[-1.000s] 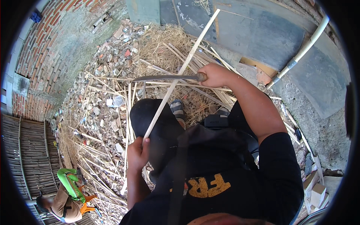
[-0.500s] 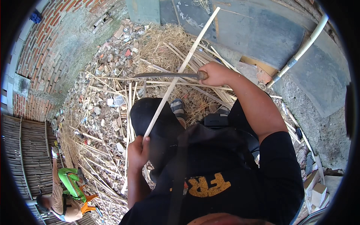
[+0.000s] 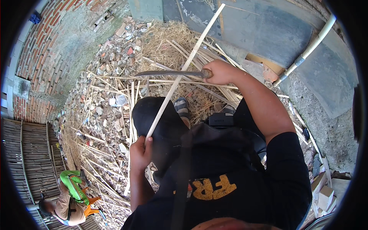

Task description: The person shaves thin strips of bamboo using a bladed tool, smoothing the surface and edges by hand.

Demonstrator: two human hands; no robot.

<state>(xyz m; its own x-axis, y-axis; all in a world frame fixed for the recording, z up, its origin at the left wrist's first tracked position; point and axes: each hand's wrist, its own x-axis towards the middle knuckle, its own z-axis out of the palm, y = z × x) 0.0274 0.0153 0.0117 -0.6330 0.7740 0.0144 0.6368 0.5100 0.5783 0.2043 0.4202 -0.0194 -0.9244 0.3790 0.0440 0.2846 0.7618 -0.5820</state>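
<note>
A long pale bamboo strip (image 3: 165, 102) slants from above my left knee up toward the grey panels. Its lower end is pinched between the thumb and fingers of my left hand (image 3: 141, 152). My right hand (image 3: 219, 72) is wrapped round the handle of a machete (image 3: 168, 73). The dark blade points left and lies across the strip, about midway along it. Whether the edge bites into the bamboo, I cannot tell.
Loose bamboo strips (image 3: 99, 140) and rubble (image 3: 109, 69) cover the ground, with a heap of fine shavings (image 3: 166, 42) ahead. Another person (image 3: 67, 205) sits on an orange stool at lower left. A pale pipe (image 3: 306, 51) leans at the right, before grey panels (image 3: 264, 32).
The machete and my right hand have shifted slightly up and left, and the strip has risen a little. The other person's outstretched arm has drawn in.
</note>
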